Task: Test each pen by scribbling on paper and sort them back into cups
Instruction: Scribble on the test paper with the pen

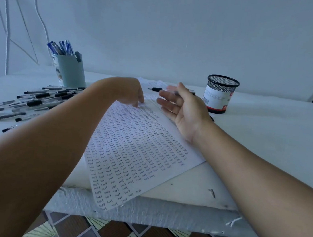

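A white sheet of paper filled with rows of small handwritten words lies slanted across the table, its near corner hanging over the front edge. My left hand bends down at the wrist and its fingertips touch the far part of the sheet. My right hand hovers palm-up over the sheet's far right edge and pinches a black pen between thumb and forefinger, tip pointing left. The other fingers are stretched out. A black mesh cup stands just right of that hand.
Several black pens lie scattered on the table's left side. Behind them a pale blue cup holds several blue pens. A white wall is close behind the table, with cables at the left. A small dark screw lies near the front edge.
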A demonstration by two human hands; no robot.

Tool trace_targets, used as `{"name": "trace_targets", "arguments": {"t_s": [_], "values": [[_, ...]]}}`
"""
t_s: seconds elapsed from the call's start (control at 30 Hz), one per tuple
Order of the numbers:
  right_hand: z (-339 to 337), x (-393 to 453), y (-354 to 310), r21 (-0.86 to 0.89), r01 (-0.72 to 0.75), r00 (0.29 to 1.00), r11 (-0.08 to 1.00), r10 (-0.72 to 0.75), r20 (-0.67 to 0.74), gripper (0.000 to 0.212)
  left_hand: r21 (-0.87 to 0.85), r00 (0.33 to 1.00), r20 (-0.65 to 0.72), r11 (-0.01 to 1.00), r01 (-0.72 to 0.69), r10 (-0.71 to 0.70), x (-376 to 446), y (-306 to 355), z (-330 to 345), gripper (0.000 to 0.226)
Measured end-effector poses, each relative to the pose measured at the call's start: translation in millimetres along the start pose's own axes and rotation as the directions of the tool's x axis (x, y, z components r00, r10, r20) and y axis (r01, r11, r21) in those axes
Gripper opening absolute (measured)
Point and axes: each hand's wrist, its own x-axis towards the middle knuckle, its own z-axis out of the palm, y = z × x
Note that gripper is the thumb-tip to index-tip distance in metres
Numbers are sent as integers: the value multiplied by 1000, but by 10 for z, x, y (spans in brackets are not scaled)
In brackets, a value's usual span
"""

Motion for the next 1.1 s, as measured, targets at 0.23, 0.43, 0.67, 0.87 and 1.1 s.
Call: {"name": "trace_targets", "arguments": {"t_s": [0.23, 0.43, 0.67, 0.87, 1.1], "values": [[-120, -106, 10, -220, 107, 993, 970, -114, -23, 19, -23, 997, -80, 1000, -12, 11, 71, 57, 52, 27], [-289, -181, -8, -451, 180, 982, 874, -131, 139, 16, -114, 996, -44, 990, -84, 79, 157, 224, 73, 27], [-301, -89, 44, -653, 229, 973, 722, -167, 157, 12, -214, 991, -15, 968, -134, 134, 140, 185, 122, 20], [-265, -5, 96, -710, 258, 966, 655, -180, 185, 10, -278, 985, 40, 949, -149, 167, 110, 53, 142, 35], [-346, 54, 110, -708, 275, 961, 650, -157, 229, 12, -240, 981, 83, 959, -154, 178, 75, 23, 123, 46]]}}
